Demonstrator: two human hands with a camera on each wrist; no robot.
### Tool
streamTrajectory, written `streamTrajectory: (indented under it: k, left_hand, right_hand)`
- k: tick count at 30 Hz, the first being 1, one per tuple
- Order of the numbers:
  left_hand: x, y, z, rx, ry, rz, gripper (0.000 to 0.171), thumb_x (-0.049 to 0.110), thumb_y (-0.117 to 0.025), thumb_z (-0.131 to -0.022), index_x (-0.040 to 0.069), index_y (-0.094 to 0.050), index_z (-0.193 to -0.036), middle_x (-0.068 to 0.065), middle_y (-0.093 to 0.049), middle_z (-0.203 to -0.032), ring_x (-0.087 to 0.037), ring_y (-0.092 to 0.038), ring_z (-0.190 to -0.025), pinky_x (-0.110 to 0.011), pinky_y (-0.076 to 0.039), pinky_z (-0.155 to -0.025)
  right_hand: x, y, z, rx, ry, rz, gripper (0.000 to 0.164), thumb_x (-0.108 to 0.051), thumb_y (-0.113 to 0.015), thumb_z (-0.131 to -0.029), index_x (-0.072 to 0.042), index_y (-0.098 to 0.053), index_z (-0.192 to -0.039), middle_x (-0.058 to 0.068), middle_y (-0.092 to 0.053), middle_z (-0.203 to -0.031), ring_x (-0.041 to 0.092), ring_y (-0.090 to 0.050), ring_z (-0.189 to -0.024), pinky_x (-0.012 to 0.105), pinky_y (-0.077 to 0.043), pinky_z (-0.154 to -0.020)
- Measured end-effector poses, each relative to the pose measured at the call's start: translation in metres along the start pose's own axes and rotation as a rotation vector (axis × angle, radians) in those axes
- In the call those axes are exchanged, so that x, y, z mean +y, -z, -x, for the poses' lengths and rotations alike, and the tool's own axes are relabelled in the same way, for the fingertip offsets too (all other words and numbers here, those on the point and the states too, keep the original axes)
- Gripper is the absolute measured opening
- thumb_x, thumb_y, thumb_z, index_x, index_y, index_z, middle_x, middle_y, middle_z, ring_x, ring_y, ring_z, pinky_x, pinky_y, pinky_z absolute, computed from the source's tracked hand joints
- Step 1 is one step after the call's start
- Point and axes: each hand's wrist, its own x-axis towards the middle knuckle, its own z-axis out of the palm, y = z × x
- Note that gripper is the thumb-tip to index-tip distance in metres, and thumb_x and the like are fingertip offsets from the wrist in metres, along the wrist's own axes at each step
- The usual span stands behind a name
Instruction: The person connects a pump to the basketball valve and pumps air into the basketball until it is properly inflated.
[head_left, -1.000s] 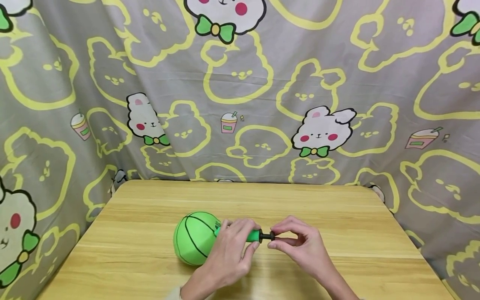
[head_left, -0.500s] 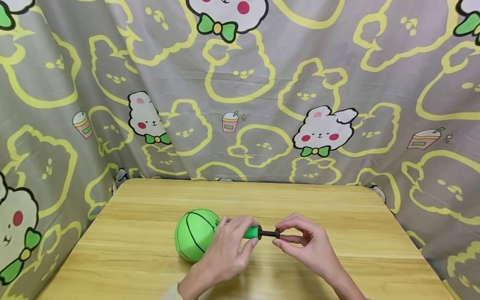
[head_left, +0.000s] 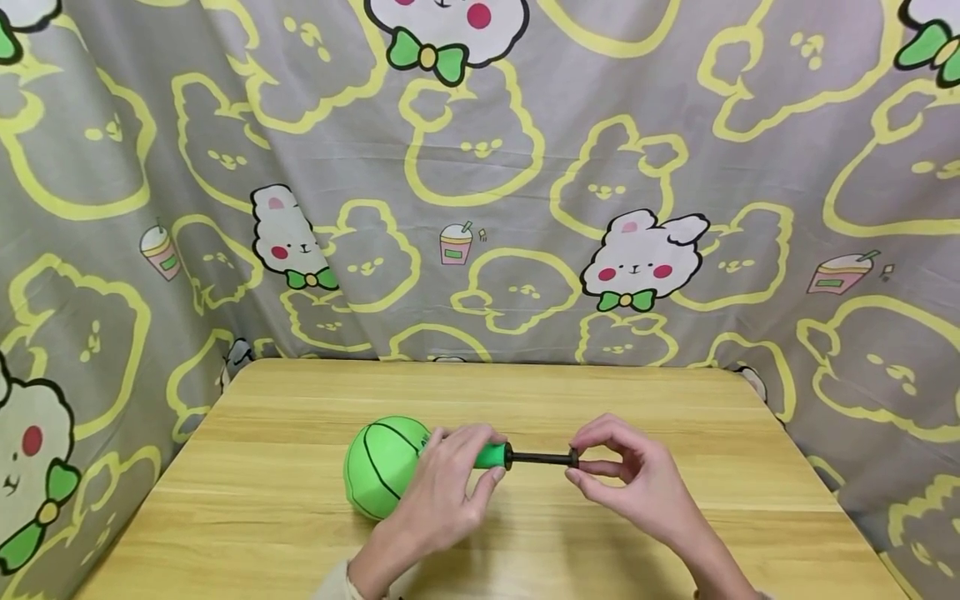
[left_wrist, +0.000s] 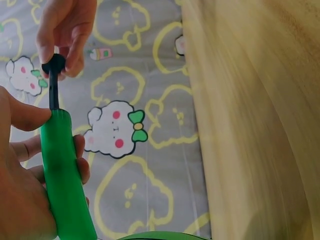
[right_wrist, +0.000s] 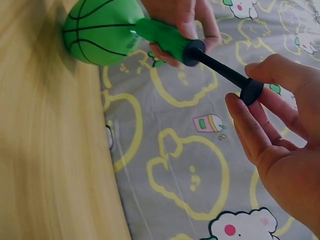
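Observation:
A green ball [head_left: 378, 471] with black basketball lines is on the table, left of both hands. My left hand [head_left: 446, 483] grips the green barrel of a small hand pump [left_wrist: 65, 175], its fingers curled round it. The pump's front end meets the ball in the right wrist view. A black plunger rod [head_left: 542, 457] extends a good length out of the barrel. With thumb and fingertips, my right hand [head_left: 630, 475] pinches the round black knob [right_wrist: 251, 92] at the rod's end.
The light wooden table [head_left: 300, 392] reaches back to a grey curtain [head_left: 517, 183] printed with yellow outlines and white rabbits. More curtain hangs along the left and right sides.
My right hand has moved right with the knob, drawing the plunger rod further out of the barrel. The left hand keeps its grip, and hand and ball have shifted slightly.

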Motion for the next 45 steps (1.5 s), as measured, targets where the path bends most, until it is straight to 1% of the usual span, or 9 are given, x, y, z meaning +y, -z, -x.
streamTrajectory:
  k: [7,12,16,22,25,29,35,39,45]
  left_hand:
    - [-0.004,0.002,-0.001,0.020,0.003,-0.005,0.025,0.021,-0.070,-0.092,0.020,-0.064,-0.116,0.008,-0.069,-0.111,-0.007,-0.064,-0.107,-0.035,-0.042,-0.085]
    - [-0.004,0.003,-0.001,0.022,0.014,-0.012,0.024,0.022,-0.070,-0.092,0.020,-0.064,-0.115,0.008,-0.069,-0.110,-0.007,-0.063,-0.106,-0.034,-0.042,-0.085]
    - [-0.003,0.003,0.000,0.022,0.014,-0.011,0.023,0.022,-0.070,-0.092,0.021,-0.063,-0.114,0.008,-0.069,-0.110,-0.007,-0.064,-0.106,-0.034,-0.042,-0.084]
    - [-0.002,0.003,0.000,0.018,0.015,-0.001,0.022,0.021,-0.069,-0.093,0.020,-0.063,-0.115,0.008,-0.069,-0.111,-0.007,-0.063,-0.107,-0.034,-0.042,-0.085]
    - [-0.003,0.003,0.000,0.023,0.022,0.004,0.022,0.021,-0.069,-0.093,0.021,-0.063,-0.114,0.009,-0.068,-0.111,-0.006,-0.063,-0.105,-0.034,-0.042,-0.085]
    - [-0.003,0.001,0.002,0.032,0.023,0.005,0.023,0.021,-0.070,-0.092,0.021,-0.063,-0.114,0.009,-0.068,-0.110,-0.006,-0.063,-0.104,-0.035,-0.042,-0.085]
    - [-0.001,-0.001,0.002,0.040,0.004,-0.004,0.024,0.020,-0.070,-0.091,0.020,-0.063,-0.114,0.009,-0.068,-0.109,-0.006,-0.064,-0.102,-0.037,-0.044,-0.086]
    - [0.000,-0.001,0.002,0.044,0.000,0.001,0.025,0.019,-0.070,-0.091,0.019,-0.063,-0.115,0.008,-0.068,-0.110,-0.006,-0.063,-0.101,-0.038,-0.044,-0.087]
    - [0.002,-0.003,0.003,0.037,-0.008,0.003,0.027,0.018,-0.071,-0.090,0.018,-0.064,-0.116,0.007,-0.069,-0.110,-0.007,-0.064,-0.104,-0.038,-0.044,-0.089]
  right_hand:
    - [-0.006,0.015,-0.001,0.002,-0.015,0.029,0.034,0.018,-0.078,-0.078,0.003,-0.067,-0.106,0.022,-0.061,-0.109,0.019,-0.066,-0.099,0.043,-0.059,-0.078]
    - [-0.010,0.024,0.002,0.007,-0.021,0.035,0.034,0.019,-0.078,-0.077,0.004,-0.067,-0.106,0.014,-0.063,-0.111,0.018,-0.065,-0.101,0.043,-0.059,-0.077]
    - [-0.014,0.031,0.004,0.006,-0.019,0.037,0.035,0.020,-0.078,-0.077,0.004,-0.067,-0.106,0.011,-0.063,-0.112,0.019,-0.064,-0.102,0.044,-0.059,-0.076]
    - [-0.016,0.034,0.004,-0.002,-0.010,0.047,0.035,0.019,-0.078,-0.077,0.005,-0.068,-0.107,0.011,-0.064,-0.111,0.019,-0.065,-0.103,0.044,-0.059,-0.076]
    - [-0.015,0.035,0.004,-0.008,0.002,0.041,0.034,0.019,-0.079,-0.077,0.007,-0.069,-0.107,0.016,-0.064,-0.109,0.020,-0.067,-0.101,0.045,-0.059,-0.077]
    - [-0.011,0.034,0.004,-0.019,0.038,0.003,0.034,0.021,-0.077,-0.077,0.009,-0.070,-0.107,0.021,-0.065,-0.106,0.023,-0.068,-0.098,0.046,-0.058,-0.077]
    - [-0.005,0.027,0.004,-0.030,0.154,-0.096,0.038,0.029,-0.072,-0.074,0.014,-0.068,-0.109,0.025,-0.065,-0.103,0.025,-0.069,-0.097,0.044,-0.059,-0.076]
    - [-0.001,0.018,0.003,-0.011,0.171,-0.110,0.039,0.029,-0.073,-0.073,0.013,-0.069,-0.109,0.025,-0.066,-0.103,0.024,-0.069,-0.097,0.042,-0.059,-0.076]
    - [0.003,0.005,0.001,0.005,0.171,-0.117,0.037,0.027,-0.075,-0.074,0.013,-0.070,-0.108,0.025,-0.066,-0.101,0.024,-0.070,-0.097,0.043,-0.059,-0.074]
